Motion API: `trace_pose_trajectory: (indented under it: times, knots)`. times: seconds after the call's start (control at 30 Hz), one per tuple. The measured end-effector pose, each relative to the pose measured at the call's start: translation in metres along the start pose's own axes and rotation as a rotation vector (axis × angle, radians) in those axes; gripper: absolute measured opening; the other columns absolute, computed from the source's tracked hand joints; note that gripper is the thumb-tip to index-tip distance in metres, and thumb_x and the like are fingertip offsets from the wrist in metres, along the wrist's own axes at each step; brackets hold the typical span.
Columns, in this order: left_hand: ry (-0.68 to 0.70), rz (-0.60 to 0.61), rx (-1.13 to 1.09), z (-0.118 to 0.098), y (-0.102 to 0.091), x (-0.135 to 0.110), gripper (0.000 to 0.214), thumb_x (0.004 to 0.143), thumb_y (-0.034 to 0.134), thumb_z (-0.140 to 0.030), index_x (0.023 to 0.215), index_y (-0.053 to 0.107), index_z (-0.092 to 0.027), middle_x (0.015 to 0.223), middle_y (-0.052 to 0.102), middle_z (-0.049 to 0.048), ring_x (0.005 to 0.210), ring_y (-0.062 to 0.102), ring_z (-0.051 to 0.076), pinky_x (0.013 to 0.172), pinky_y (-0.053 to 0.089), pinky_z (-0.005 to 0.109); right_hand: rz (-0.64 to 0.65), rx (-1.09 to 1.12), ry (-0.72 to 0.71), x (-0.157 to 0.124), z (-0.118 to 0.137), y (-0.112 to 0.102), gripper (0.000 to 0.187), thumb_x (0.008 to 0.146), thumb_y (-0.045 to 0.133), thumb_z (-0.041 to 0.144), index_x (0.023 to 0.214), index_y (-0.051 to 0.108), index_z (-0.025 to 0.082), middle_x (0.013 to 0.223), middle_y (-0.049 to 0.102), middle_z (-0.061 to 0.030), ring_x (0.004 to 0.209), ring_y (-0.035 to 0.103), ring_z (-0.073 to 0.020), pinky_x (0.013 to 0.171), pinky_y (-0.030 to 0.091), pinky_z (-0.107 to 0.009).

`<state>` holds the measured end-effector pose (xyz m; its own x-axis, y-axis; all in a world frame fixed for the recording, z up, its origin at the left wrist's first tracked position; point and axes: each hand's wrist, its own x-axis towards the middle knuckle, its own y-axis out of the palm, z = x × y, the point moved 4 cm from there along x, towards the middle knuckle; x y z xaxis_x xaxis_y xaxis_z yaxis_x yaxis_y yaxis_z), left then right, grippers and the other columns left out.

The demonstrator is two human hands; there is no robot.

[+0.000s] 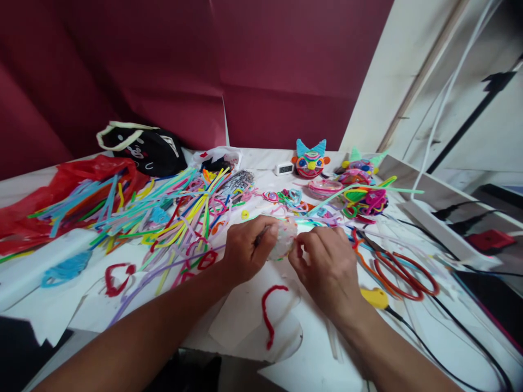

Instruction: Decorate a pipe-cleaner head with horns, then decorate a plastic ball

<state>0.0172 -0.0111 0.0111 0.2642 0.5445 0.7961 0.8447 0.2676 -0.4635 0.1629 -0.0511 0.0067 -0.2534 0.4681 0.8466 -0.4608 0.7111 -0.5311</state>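
Observation:
My left hand (252,245) is closed round the left side of a whitish, see-through round piece (285,239) with small coloured specks. Against its right edge, my right hand (324,261) has thumb and forefinger pinched together; what is between them is too small to make out. A bent red pipe cleaner (267,316) lies on the white paper below the hands. To the left rest a red pipe-cleaner loop (118,279) and a smaller red one (207,260).
Many coloured pipe cleaners (175,212) spread across the left, beside a red plastic bag (30,190). Orange-handled scissors (404,275) and a yellow-handled corded tool (375,298) lie right. Behind stand a blue-eared figure (310,163), a small clock (284,169) and a black bag (149,149).

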Motion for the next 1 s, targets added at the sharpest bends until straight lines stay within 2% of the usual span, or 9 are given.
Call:
trace_pose_trajectory:
  times: [0.13,0.2,0.27,0.33,0.43,0.53,0.63,0.83,1.0]
  knots:
    - [-0.161,0.0,-0.123,0.008,0.0,0.001,0.022,0.094,0.046,-0.024,0.083,0.063,-0.015,0.067,0.06,-0.0031,0.056,0.049,0.007,0.055,0.037,0.019,-0.019,0.251,0.184,0.001,-0.01,-0.002,0.015,0.089,0.053,0.015,0.075,0.056,0.017,0.07,0.056,-0.0022,0.068,0.051,-0.0169,0.067,0.038,-0.034]
    - [-0.265,-0.024,-0.21,0.013,0.0,0.003,0.025,0.094,0.045,-0.028,0.079,0.062,-0.015,0.064,0.055,-0.0036,0.057,0.046,0.008,0.055,0.036,0.02,-0.042,0.417,0.356,0.002,-0.019,-0.002,0.006,0.088,0.057,0.021,0.084,0.058,0.017,0.082,0.061,-0.0042,0.081,0.056,-0.0187,0.076,0.042,-0.035]
    - [-0.368,-0.019,-0.302,0.017,0.003,0.003,0.027,0.093,0.047,-0.03,0.077,0.061,-0.015,0.063,0.05,-0.0036,0.059,0.044,0.009,0.056,0.035,0.021,0.016,0.653,0.606,-0.001,-0.03,0.005,0.021,0.087,0.061,0.033,0.102,0.06,0.019,0.102,0.064,-0.0072,0.098,0.058,-0.0211,0.086,0.043,-0.037]
    - [-0.478,0.03,-0.43,0.02,0.009,0.003,0.028,0.091,0.051,-0.034,0.075,0.062,-0.014,0.064,0.051,-0.0029,0.06,0.043,0.009,0.056,0.035,0.021,0.173,0.98,0.837,-0.006,-0.033,0.018,0.034,0.086,0.063,0.043,0.112,0.059,0.021,0.108,0.065,-0.007,0.099,0.06,-0.0211,0.085,0.046,-0.036]
    - [-0.668,0.061,-0.754,0.025,0.019,0.001,0.028,0.087,0.056,-0.039,0.077,0.063,-0.014,0.068,0.057,-0.001,0.062,0.047,0.01,0.056,0.037,0.021,0.292,1.412,1.023,-0.01,-0.03,0.029,0.029,0.08,0.071,0.043,0.096,0.065,0.02,0.088,0.069,-0.003,0.079,0.063,-0.0169,0.073,0.048,-0.03]
    - [-0.787,0.0,-1.017,0.03,0.023,0.001,0.027,0.084,0.059,-0.042,0.083,0.064,-0.015,0.07,0.059,-0.0004,0.06,0.05,0.01,0.054,0.038,0.02,0.16,1.602,1.113,-0.009,-0.032,0.027,0.019,0.075,0.077,0.033,0.082,0.066,0.018,0.078,0.068,-0.0007,0.072,0.063,-0.0145,0.07,0.049,-0.026]
    - [-0.768,-0.021,-1.063,0.031,0.02,0.003,0.028,0.082,0.062,-0.044,0.083,0.063,-0.016,0.072,0.059,-0.0007,0.062,0.052,0.01,0.057,0.04,0.02,0.066,1.677,1.153,-0.007,-0.037,0.025,0.012,0.077,0.074,0.028,0.081,0.068,0.018,0.084,0.071,-0.0026,0.076,0.064,-0.0155,0.071,0.052,-0.026]
    - [-0.587,0.061,-0.849,0.027,0.013,0.009,0.026,0.079,0.069,-0.039,0.076,0.061,-0.015,0.067,0.054,-0.0035,0.061,0.046,0.008,0.06,0.038,0.02,0.043,1.728,1.199,-0.007,-0.042,0.025,0.015,0.073,0.076,0.023,0.085,0.072,0.017,0.086,0.073,-0.0037,0.07,0.066,-0.0154,0.06,0.057,-0.024]
    - [-0.534,0.084,-0.771,0.028,0.009,0.011,0.026,0.082,0.065,-0.039,0.075,0.06,-0.015,0.067,0.054,-0.0031,0.062,0.046,0.008,0.061,0.037,0.021,0.05,1.754,1.258,-0.011,-0.044,0.028,0.014,0.07,0.078,0.023,0.081,0.072,0.018,0.085,0.074,-0.003,0.07,0.068,-0.0175,0.054,0.059,-0.025]
